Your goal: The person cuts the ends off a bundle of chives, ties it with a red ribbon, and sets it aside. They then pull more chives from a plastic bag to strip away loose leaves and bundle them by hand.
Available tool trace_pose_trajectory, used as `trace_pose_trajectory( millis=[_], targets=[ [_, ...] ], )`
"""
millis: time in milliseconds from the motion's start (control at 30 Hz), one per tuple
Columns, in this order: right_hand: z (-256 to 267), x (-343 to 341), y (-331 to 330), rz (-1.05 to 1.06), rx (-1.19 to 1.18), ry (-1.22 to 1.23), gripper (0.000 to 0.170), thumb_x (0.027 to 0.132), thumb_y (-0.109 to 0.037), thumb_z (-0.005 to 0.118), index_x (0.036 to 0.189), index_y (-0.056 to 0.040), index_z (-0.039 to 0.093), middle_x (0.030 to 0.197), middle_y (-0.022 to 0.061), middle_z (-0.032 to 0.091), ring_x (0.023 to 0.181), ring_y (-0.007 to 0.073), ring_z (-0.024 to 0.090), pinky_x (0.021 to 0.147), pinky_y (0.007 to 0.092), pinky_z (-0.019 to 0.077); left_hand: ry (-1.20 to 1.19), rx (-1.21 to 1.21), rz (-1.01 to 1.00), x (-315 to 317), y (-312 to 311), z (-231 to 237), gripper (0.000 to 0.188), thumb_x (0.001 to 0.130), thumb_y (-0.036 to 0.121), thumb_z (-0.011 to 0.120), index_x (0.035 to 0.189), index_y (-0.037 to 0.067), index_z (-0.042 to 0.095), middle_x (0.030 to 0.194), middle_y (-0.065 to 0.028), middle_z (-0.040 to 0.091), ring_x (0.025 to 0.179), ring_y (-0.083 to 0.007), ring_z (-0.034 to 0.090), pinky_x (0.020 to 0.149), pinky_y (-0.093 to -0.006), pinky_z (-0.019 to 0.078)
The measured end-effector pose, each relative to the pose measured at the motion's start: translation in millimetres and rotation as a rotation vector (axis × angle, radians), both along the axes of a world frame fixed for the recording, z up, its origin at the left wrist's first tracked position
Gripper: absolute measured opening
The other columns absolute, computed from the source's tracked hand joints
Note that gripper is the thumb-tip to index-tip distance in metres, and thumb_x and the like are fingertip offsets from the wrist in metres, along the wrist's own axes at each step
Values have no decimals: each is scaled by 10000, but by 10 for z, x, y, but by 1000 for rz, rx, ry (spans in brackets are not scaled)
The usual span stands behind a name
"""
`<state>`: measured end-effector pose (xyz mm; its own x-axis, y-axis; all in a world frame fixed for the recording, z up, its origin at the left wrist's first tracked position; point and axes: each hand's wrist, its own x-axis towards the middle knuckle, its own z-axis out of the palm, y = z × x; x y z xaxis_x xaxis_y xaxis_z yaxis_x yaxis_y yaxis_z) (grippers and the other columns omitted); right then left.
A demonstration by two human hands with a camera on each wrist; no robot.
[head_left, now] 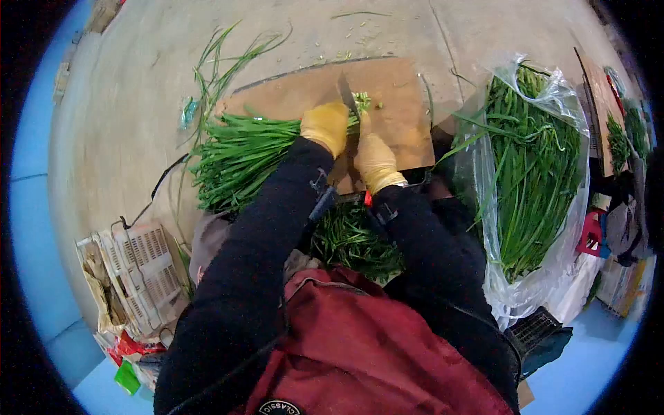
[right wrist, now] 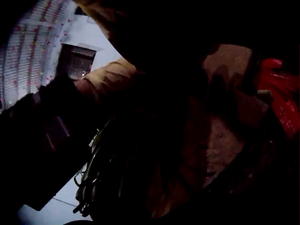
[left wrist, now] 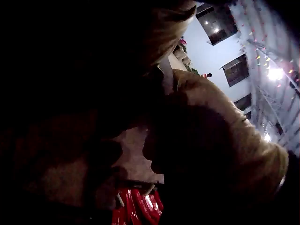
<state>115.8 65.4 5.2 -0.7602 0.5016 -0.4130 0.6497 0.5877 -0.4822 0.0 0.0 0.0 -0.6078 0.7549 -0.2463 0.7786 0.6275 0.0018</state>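
In the head view, a yellow-gloved left hand [head_left: 325, 128] grips a bunch of long green stalks [head_left: 249, 149] near its cut end; the leaves fan out to the left. The gloved right hand [head_left: 377, 160] is curled round the handle end of a knife, whose blade [head_left: 347, 93] points away from the body beside the stalk ends. Small pale cut pieces [head_left: 362, 102] lie at the blade on a brown board [head_left: 400, 90]. Both wrist views are very dark; the left wrist view shows the right glove [left wrist: 206, 98] and part of the blade.
A clear plastic bag [head_left: 487, 270] of long green leaves lies at the right. More greens [head_left: 353, 242] are below the board. A white crate [head_left: 145, 270] stands at the lower left, a black crate [head_left: 532, 330] at the lower right. Loose leaves lie on the floor beyond the board.
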Motion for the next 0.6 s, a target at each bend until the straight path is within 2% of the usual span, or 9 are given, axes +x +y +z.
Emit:
trace_pose_trajectory(
  millis=[67, 167, 200, 233, 333, 433, 467, 533, 600],
  targets=[
    [-59, -82, -42, 43, 57, -5, 771, 775, -57, 575, 1439, -133, 191, 960, 207, 647, 870, 383, 636, 743, 468, 508, -44, 46, -37, -157, -104, 25, 395, 679, 321, 710, 991, 90, 633, 995, -155, 662, 932, -320, 640, 812, -410, 506],
    [44, 81, 21, 86, 96, 11, 762, 775, -71, 583, 1433, -132, 203, 957, 210, 645, 872, 386, 633, 737, 476, 508, -181, 33, 139, -207, -186, 710, 458, 654, 345, 736, 980, 50, 607, 981, -159, 659, 917, -337, 633, 798, -414, 498],
    [147, 113, 42, 104, 84, 14, 681, 772, -110, 614, 1387, -116, 323, 948, 204, 647, 880, 379, 630, 739, 463, 503, -238, 231, 107, -431, -328, 546, 500, 640, 361, 758, 989, 41, 598, 972, -159, 657, 903, -333, 633, 789, -404, 496],
    [221, 141, 84, 112, 37, 93, 640, 771, -111, 617, 1359, -109, 366, 945, 205, 645, 878, 376, 628, 739, 454, 500, -292, 429, 75, -651, -465, 379, 542, 626, 378, 779, 998, 32, 589, 963, -159, 655, 890, -328, 632, 780, -395, 494],
    [176, 189, 294, 151, -96, 357, 508, 773, -82, 600, 1270, -78, 498, 937, 214, 634, 855, 374, 613, 729, 414, 483, -246, 638, 131, -776, -754, 972, 515, 664, 327, 801, 1014, 22, 578, 878, -112, 653, 797, -208, 625, 748, -323, 496],
    [237, 84, 688, 63, 104, 470, 545, 787, -52, 569, 1320, -113, 471, 915, 204, 635, 827, 359, 615, 714, 407, 483, -300, 705, 228, -844, -1034, 1284, 547, 676, 286, 809, 1084, 23, 558, 932, -77, 651, 838, -168, 612, 771, -295, 493],
    [201, 70, 846, 29, 160, 439, 501, 810, -127, 567, 1305, -130, 484, 912, 214, 636, 837, 375, 613, 719, 429, 484, -596, 843, 280, -871, -1131, 1289, 595, 688, 214, 813, 1170, 26, 519, 1001, -51, 632, 900, -140, 592, 803, -286, 486],
    [121, 58, 1094, -34, 279, 377, 436, 857, -276, 563, 1275, -163, 512, 908, 235, 639, 858, 406, 609, 730, 473, 485, -521, 935, 278, -856, -1284, 1376, 588, 680, 235, 821, 1147, 23, 535, 983, -56, 639, 881, -135, 597, 782, -286, 492],
    [95, 99, 1124, -1, 258, 273, 441, 865, -280, 556, 1288, -169, 502, 909, 229, 642, 866, 398, 612, 732, 471, 483, -501, 986, 326, -778, -1412, 1559, 616, 675, 217, 835, 1165, 13, 524, 1006, -52, 636, 890, -128, 598, 780, -281, 498]
  ],
)
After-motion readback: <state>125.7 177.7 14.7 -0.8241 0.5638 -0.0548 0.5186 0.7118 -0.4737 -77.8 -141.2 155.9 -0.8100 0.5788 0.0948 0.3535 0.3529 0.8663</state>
